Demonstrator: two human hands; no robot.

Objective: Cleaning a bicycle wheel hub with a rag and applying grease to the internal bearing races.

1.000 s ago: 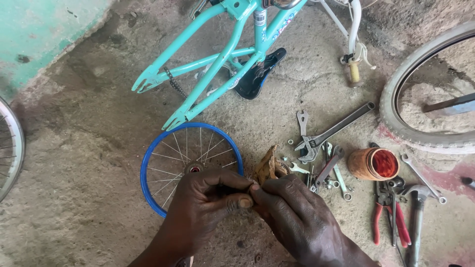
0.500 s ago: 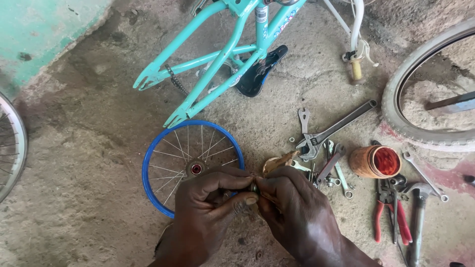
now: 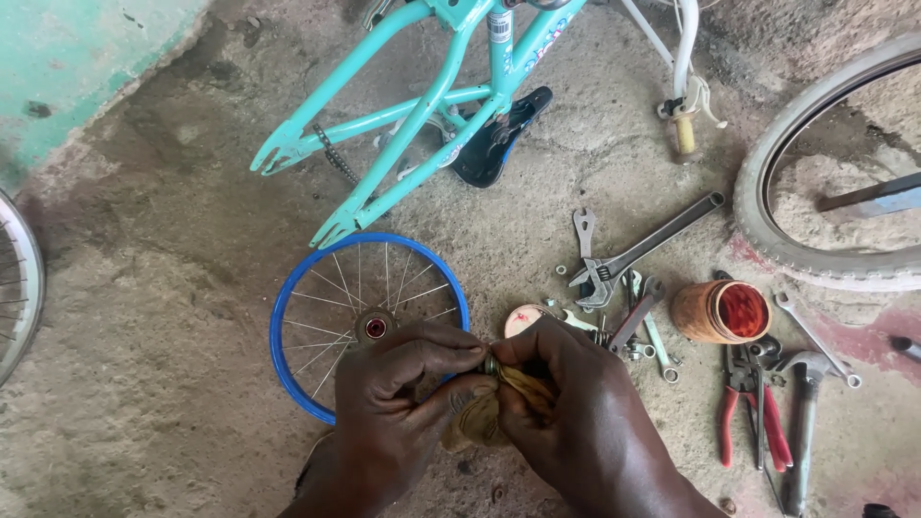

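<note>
Left hand [image 3: 398, 403] and right hand [image 3: 576, 422], fingers pinched shut on small metal part [image 3: 491, 365] and brown rag [image 3: 484, 414], at 3 o'clock of blue wheel [image 3: 288, 317]. Wiping apparently underway; wheel off turquoise frame [image 3: 422, 105]; wrenches [image 3: 614, 273] at 2 o'clock.

Bicycle repair workshop, floor-level. A rough concrete floor [image 3: 144, 384] is seen, on which a turquoise bicycle frame [image 3: 422, 105], a blue-rimmed spoked wheel [image 3: 317, 317], an adjustable wrench [image 3: 643, 251] and red-handled pliers [image 3: 758, 412] are laid out.
</note>
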